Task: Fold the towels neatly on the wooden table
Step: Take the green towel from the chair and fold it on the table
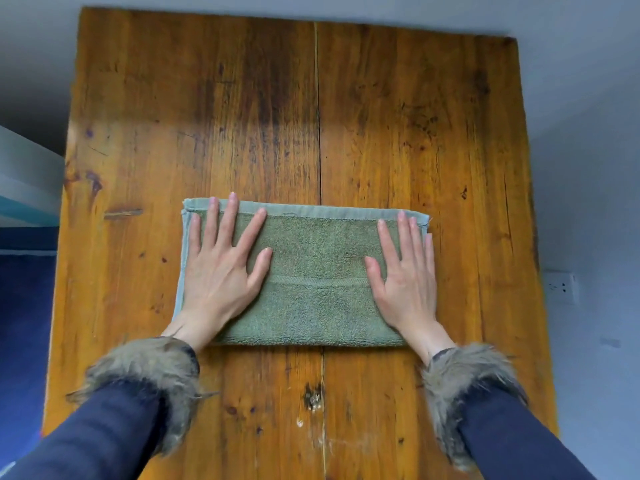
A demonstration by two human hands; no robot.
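Green towel (315, 282) folded into rectangle, lying mid tabletop (398, 133). Left hand (221, 271) flat on its left end, fingers (254, 230) spread wide. Right hand (407, 275) flat on right end, fingers straight, mostly together. Neither gripping.

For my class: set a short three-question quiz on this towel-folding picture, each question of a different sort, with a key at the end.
1. True or false: both hands lie flat on the green towel.
2. Multiple choice: the towel's pale hemmed edge faces A) away from the person, B) toward the person, C) it is hidden.
3. Fill in: the seam in the wooden table runs under the towel's ____.

Key
1. True: the left hand and the right hand press it with straight fingers.
2. A
3. middle
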